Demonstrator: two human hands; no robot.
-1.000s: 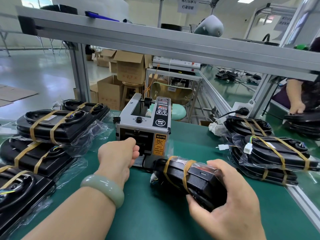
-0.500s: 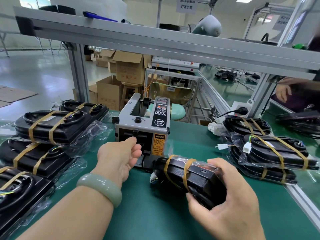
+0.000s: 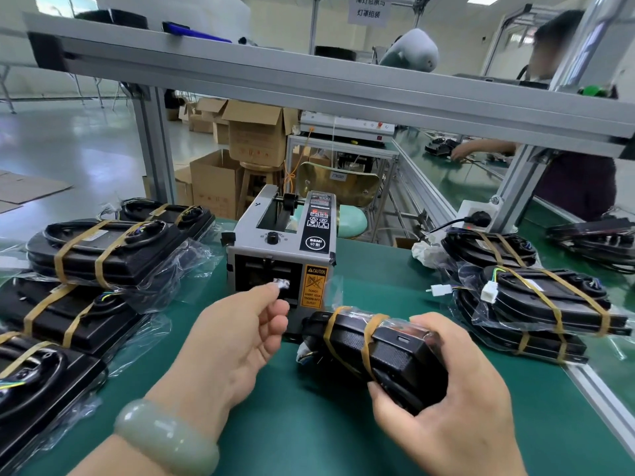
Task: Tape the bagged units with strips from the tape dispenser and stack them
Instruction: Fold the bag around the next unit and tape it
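Taped stacks (image 3: 103, 255) lie at the left of the green worktop (image 3: 309, 424). The left hand (image 3: 237, 341) has its grip pinched on a shiny strip (image 3: 283, 283) at the tape dispenser (image 3: 285, 249). Just right, in front of the dispenser, the right hand (image 3: 457, 407) has its grip clamped round the bagged unit (image 3: 374, 352). The unit is black, textured, clear-wrapped and has two tan bands.

Pale green jade bangle (image 3: 165, 438), bare forearms

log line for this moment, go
left hand pinches tape strip at tape dispenser outlet | right hand grips bagged unit | taped units stacked both sides
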